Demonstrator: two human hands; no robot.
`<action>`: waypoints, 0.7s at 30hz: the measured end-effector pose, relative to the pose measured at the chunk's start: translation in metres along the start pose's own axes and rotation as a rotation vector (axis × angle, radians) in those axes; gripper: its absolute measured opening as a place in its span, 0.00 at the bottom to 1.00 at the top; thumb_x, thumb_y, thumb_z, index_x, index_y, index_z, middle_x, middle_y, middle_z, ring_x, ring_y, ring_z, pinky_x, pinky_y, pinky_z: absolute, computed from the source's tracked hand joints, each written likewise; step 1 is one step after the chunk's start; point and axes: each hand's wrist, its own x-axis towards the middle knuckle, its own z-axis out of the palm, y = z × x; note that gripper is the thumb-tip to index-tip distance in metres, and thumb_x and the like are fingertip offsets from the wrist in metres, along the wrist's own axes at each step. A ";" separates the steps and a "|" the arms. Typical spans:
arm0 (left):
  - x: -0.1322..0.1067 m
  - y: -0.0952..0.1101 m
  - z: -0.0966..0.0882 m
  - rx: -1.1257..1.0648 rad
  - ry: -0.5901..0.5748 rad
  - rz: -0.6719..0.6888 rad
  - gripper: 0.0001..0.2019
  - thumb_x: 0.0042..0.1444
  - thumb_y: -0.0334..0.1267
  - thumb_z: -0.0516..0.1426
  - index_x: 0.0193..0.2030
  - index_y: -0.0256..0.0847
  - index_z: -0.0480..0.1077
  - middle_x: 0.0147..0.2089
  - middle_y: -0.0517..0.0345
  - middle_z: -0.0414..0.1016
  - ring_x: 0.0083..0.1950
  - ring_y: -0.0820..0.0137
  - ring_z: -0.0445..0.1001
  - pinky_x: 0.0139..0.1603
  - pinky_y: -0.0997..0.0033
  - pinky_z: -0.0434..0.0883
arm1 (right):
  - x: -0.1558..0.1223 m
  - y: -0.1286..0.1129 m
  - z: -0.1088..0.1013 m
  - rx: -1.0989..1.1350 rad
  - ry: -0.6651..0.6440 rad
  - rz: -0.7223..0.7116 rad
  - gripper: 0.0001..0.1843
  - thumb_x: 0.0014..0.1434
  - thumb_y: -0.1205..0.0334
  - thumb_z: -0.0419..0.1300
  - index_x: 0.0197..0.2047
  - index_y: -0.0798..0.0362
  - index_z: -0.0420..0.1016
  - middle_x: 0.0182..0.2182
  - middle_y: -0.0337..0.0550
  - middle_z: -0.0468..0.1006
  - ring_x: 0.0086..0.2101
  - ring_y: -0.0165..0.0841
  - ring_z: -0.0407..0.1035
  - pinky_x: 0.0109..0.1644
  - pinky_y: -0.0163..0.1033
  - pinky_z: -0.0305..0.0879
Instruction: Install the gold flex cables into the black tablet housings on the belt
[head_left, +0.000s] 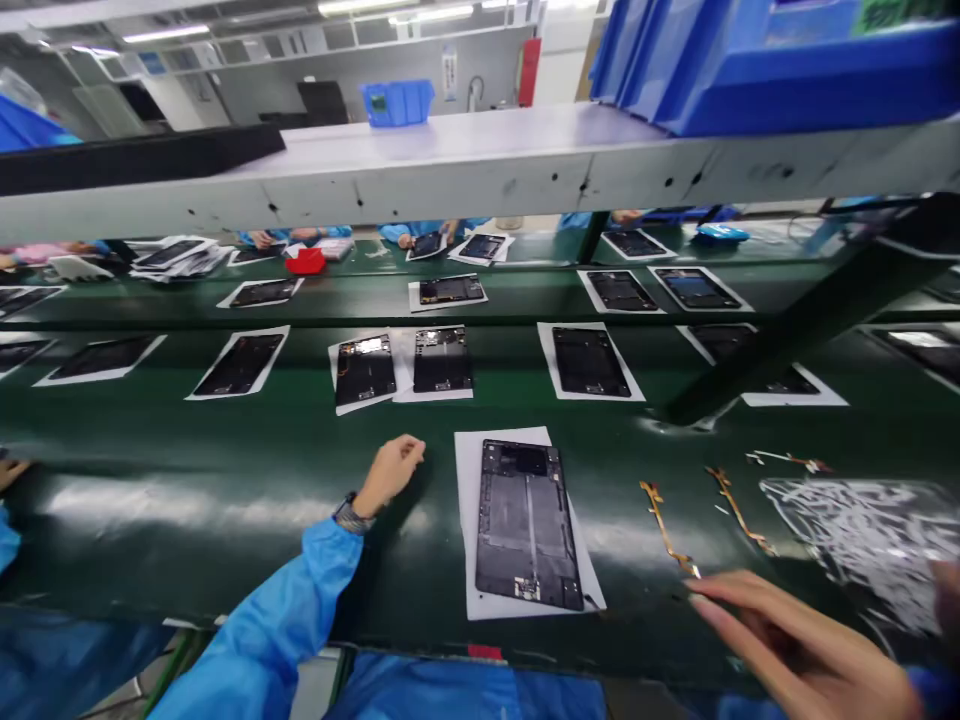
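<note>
A dark tablet back housing [529,525] lies on a white sheet [470,510] in front of me. My left hand [388,475] hovers left of it, fingers curled together, with nothing visible in them. At the right, my right hand [810,640] has thumb and forefinger in a pinch by the lower end of an orange flex cable [664,525]. Whatever is between those fingertips is too small to make out. A second flex cable [739,508] lies just to the right of the first, and a thinner strip [787,460] lies behind it.
A clear bag of white strips [877,540] is at the right. Several housings on sheets, one a dark housing [592,362], line the green bench behind. A slanted dark post [787,320] and a white shelf [450,170] with blue bins [780,70] cross the view. Co-workers sit opposite.
</note>
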 end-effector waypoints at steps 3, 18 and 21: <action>-0.007 0.024 0.011 0.009 0.026 0.148 0.11 0.60 0.44 0.54 0.37 0.38 0.71 0.38 0.54 0.75 0.40 0.67 0.72 0.43 0.69 0.69 | 0.028 -0.034 0.022 0.028 -0.229 0.025 0.14 0.58 0.48 0.62 0.39 0.48 0.82 0.21 0.38 0.75 0.20 0.30 0.65 0.23 0.34 0.63; -0.043 0.015 0.094 0.591 0.011 0.597 0.11 0.63 0.28 0.51 0.51 0.37 0.67 0.36 0.54 0.75 0.38 0.64 0.74 0.42 0.63 0.71 | 0.193 -0.009 0.187 -0.004 -0.614 0.001 0.07 0.52 0.67 0.60 0.29 0.55 0.80 0.27 0.41 0.79 0.28 0.31 0.69 0.33 0.34 0.60; -0.036 0.014 0.090 0.763 0.008 0.677 0.08 0.63 0.28 0.52 0.47 0.35 0.68 0.33 0.54 0.74 0.36 0.63 0.73 0.37 0.64 0.70 | 0.203 0.000 0.207 -0.038 -0.642 0.011 0.05 0.51 0.67 0.61 0.28 0.55 0.80 0.24 0.40 0.77 0.27 0.30 0.67 0.31 0.33 0.58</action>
